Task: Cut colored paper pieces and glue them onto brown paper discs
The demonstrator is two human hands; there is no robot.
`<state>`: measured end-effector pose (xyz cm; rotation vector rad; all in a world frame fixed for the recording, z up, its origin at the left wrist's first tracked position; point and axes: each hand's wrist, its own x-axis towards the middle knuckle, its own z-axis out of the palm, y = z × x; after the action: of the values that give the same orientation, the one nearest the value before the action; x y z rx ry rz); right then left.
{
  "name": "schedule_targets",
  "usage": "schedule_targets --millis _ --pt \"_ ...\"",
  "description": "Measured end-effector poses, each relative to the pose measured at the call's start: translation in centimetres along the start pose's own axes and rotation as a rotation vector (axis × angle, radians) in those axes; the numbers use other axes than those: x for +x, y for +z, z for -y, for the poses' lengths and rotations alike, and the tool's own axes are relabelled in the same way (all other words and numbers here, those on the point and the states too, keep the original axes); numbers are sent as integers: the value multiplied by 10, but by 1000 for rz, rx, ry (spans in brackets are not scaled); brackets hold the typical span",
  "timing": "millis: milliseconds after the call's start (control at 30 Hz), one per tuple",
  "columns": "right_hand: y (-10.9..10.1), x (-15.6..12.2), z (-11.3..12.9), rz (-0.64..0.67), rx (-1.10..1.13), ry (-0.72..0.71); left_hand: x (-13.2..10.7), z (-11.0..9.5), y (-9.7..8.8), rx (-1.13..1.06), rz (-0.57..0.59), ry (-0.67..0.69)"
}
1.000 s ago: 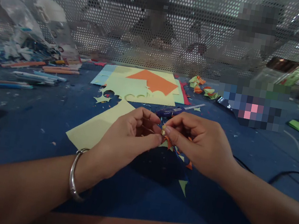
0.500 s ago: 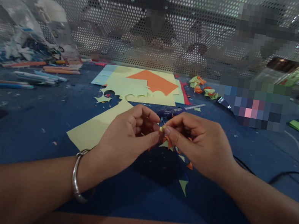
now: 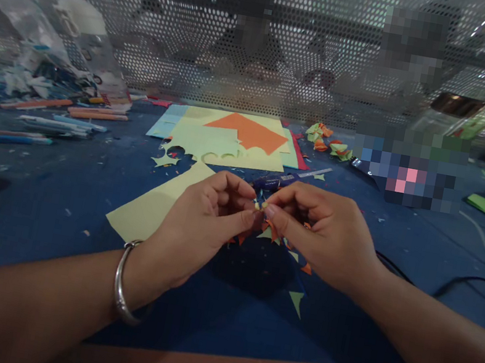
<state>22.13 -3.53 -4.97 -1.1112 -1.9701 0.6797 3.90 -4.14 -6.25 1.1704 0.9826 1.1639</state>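
Matte blue tabletop (image 3: 53, 217), flecked with paper crumbs, runs back to a perforated metal screen (image 3: 178, 39). At its middle both hands meet on a tiny pale paper bit (image 3: 259, 206), held just above the surface. The left hand (image 3: 204, 222) curls in from seven o'clock, thumb and forefinger pressed shut on the bit. The right hand (image 3: 324, 233) comes from four o'clock and pinches the same bit, the two hands' fingertips touching. A smooth silver bangle (image 3: 123, 282) rings the left wrist. Small triangular scraps (image 3: 296, 300) lie beneath. A flat pale-yellow sheet (image 3: 149, 206) lies at nine o'clock of the hands, an orange sheet (image 3: 251, 133) at twelve and pens (image 3: 37, 121) at ten.
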Motion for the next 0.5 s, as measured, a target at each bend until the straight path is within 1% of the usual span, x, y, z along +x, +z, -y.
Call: schedule_targets --millis 300,500 --pt "0 -2 -2 -7 6 4 0 0 -1 -116 46 -90" --pt "-1 -1 -2 -9 14 5 1 -1 -1 -149 25 -133"
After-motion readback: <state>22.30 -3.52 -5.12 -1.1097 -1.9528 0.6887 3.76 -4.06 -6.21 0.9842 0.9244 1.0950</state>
